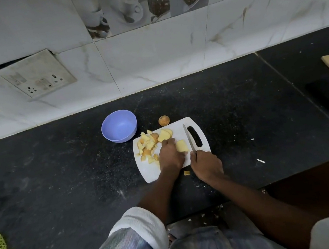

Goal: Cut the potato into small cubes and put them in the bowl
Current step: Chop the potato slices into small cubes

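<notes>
A potato slab (181, 145) lies flat near the middle of a white cutting board (152, 172), the left hand (170, 158) resting against its left side with fingers curled down over the board; whether they actually pinch the slab cannot be told from this angle. The right hand (206, 166) grips the handle of a knife (188, 136), whose blade lies along the board just right of the slab, beside the handle slot. More uncut slices (164, 134) wait at the board's far edge, and a heap of cut chunks (148, 147) fills its left side. One stray cube (186, 172) sits off the board on the black desk (59, 173). A round potato end (164, 121) rests just beyond the board. The lilac bowl (119, 126) stands near the board's far left corner and holds nothing visible. By this evidence the cutting looks past halfway, while the transfer to the bowl has not begun.
</notes>
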